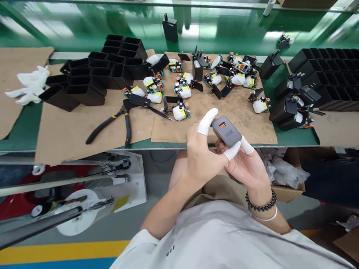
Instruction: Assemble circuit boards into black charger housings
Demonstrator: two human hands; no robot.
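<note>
Both of my hands hold a small dark grey charger block (227, 131) in front of the bench edge. Its face with an orange port points up. My left hand (203, 151) wraps it from the left, with white finger cots on the index finger and thumb. My right hand (246, 162) cups it from below, a white-cotted fingertip pressed against its right side. A bead bracelet sits on my right wrist.
Black pliers (117, 120) lie on brown cardboard (75, 133). Several circuit boards with white parts (182, 109) and black covers are scattered on the cardboard ahead. Stacks of black housings stand at the left (101, 72) and right (332, 78). White gloves (31, 85) lie far left.
</note>
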